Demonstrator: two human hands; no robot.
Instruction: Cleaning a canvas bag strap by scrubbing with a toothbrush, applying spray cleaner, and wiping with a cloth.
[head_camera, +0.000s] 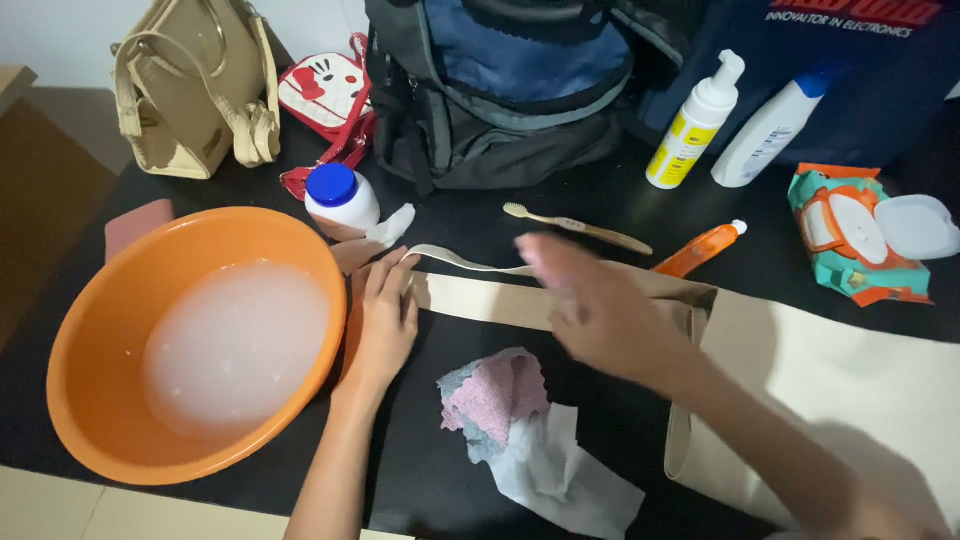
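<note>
My left hand (385, 315) lies flat, fingers apart, on the left end of a beige bag strap (480, 300), right beside the rim of an orange basin (100, 300) of cloudy soapy water. My right hand (590, 305) is blurred with motion over the middle of the strap, near the top edge of a beige fabric bag (830, 380); its fingers look spread and I see nothing in them. A pink and grey cloth (495, 395) and a white wipe (560, 470) lie just below the hands on the black table.
Behind the strap lie a wooden toothbrush (580, 228) and an orange tube (698, 250). A blue-capped jar (340, 200), a pump bottle (695, 120), a white bottle (770, 130), a wipes pack (855, 240), a backpack (500, 90) and a tan handbag (195, 90) line the back.
</note>
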